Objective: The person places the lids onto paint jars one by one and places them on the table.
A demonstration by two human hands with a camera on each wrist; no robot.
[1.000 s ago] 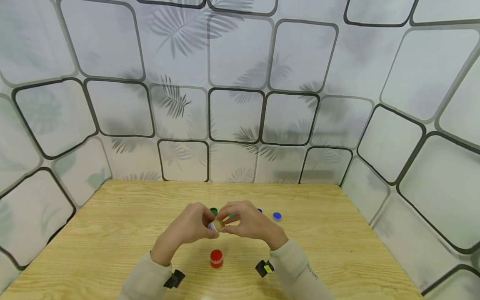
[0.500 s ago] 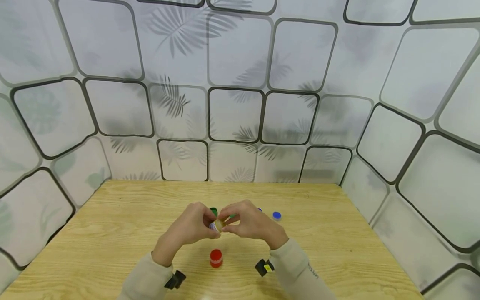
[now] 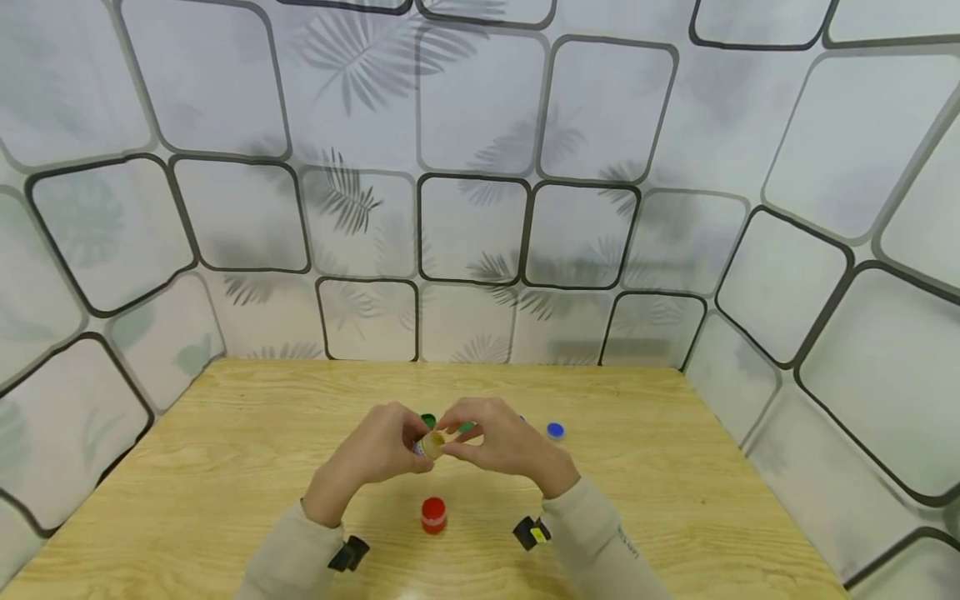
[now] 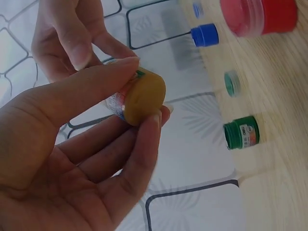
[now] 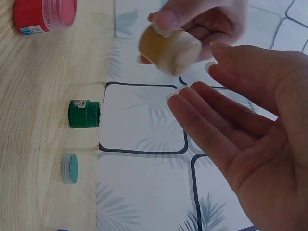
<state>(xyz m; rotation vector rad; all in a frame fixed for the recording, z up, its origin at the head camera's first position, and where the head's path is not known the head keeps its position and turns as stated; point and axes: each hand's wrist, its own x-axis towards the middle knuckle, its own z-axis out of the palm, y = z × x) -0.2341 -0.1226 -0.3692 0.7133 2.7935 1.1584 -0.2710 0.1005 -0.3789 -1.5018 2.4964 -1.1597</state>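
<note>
My left hand (image 3: 382, 446) pinches a small yellow paint jar (image 4: 144, 98) between thumb and fingers, holding it tilted above the table. In the right wrist view the jar's pale, translucent capped end points toward my right hand (image 5: 255, 130). The fingers of that hand are spread and relaxed just beside the jar, apart from it, with nothing in them. An uncapped green paint jar (image 5: 84, 114) stands on the table beyond the hands, next to a green lid (image 5: 70, 168). Nearer to me is a red paint jar (image 3: 433, 515) with its lid on.
A blue paint jar (image 4: 205, 35) stands to the right of the green one, partly hidden by my right hand in the head view. Farther right lies a blue lid (image 3: 555, 431). A patterned curtain (image 3: 472, 225) surrounds the wooden table (image 3: 262, 417) at the back and sides.
The yellow jar has shifted slightly left and turned, so its end shows more toward the head camera. My right fingertips have parted slightly from it. The red jar has not moved.
</note>
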